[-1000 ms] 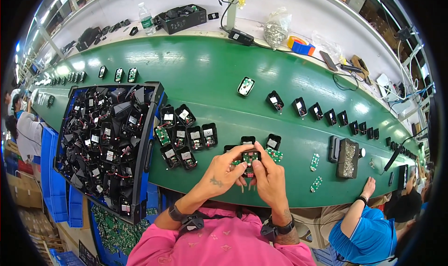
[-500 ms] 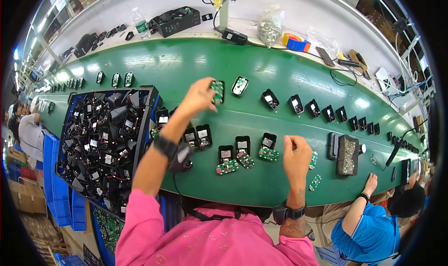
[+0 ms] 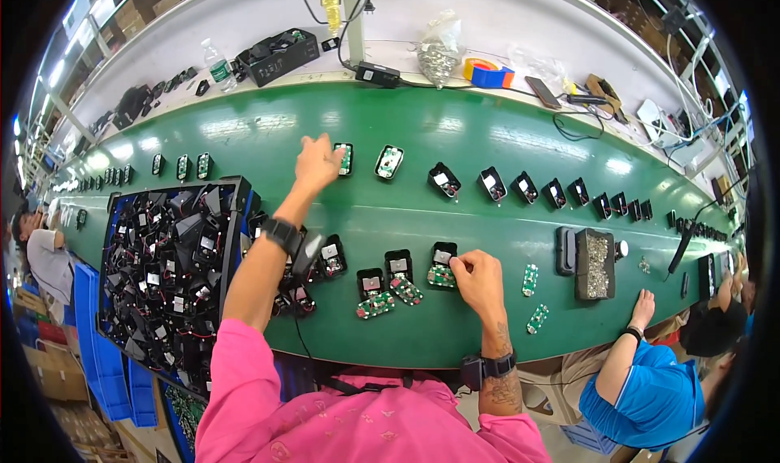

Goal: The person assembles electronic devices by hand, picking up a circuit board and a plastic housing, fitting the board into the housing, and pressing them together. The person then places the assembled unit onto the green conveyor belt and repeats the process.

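My left hand [image 3: 317,166] is stretched over the bench beside a black housing with a green circuit board [image 3: 344,159] in it. Its fingers are apart, and the fingers nearest the housing touch its left edge. At the front, my right hand [image 3: 481,282] has thumb and finger closed at the right edge of a green circuit board [image 3: 442,276]. That board lies against the near end of an upturned black housing [image 3: 444,252]. To its left are two more black housings, each with a board lying out in front [image 3: 375,304] [image 3: 405,289].
A bin of black housings [image 3: 229,219] stands at left. Further housings [image 3: 491,183] form a row to the right, beyond two loose boards [image 3: 530,280]. A box of small metal parts [image 3: 595,265] sits near a co-worker's hand [image 3: 644,307]. A shelf [image 3: 325,69] runs behind.
My right hand has moved left from beside the housing and closed at its circuit board. The left hand's fingers have shifted off the board to the housing's left edge. The view has shifted slightly.
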Action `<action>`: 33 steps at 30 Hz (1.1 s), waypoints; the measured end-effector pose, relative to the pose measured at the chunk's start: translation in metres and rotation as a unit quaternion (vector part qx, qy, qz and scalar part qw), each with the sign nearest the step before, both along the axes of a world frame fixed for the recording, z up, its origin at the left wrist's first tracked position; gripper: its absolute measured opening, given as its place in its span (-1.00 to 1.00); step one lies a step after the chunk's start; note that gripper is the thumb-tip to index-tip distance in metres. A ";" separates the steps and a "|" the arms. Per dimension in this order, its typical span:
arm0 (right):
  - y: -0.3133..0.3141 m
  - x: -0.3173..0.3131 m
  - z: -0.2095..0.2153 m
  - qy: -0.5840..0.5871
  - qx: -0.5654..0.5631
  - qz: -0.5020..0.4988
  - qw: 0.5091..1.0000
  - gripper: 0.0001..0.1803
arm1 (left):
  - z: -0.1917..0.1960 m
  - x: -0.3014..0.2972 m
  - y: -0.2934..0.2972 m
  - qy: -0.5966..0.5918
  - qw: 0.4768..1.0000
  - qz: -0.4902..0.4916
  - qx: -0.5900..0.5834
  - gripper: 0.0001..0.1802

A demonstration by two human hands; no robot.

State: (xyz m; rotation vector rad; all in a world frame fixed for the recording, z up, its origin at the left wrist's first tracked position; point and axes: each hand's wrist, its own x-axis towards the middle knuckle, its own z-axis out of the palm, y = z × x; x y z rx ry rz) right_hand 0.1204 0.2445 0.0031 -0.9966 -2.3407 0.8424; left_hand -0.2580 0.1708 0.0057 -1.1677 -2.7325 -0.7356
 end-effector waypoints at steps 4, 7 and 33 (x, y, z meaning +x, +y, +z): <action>0.000 0.008 0.011 -0.001 0.009 -0.014 1.000 -0.77 | 0.068 0.123 -0.025 -0.202 0.948 -0.236 0.065 -0.33; -0.010 0.003 0.041 0.017 -0.023 -0.002 1.000 -0.78 | 0.092 0.188 -0.071 -0.247 0.918 -0.304 0.059 -0.11; -0.074 -0.003 0.089 0.161 -0.043 0.067 0.984 -0.88 | 0.059 0.234 -0.112 -0.664 0.689 -0.167 0.238 -0.33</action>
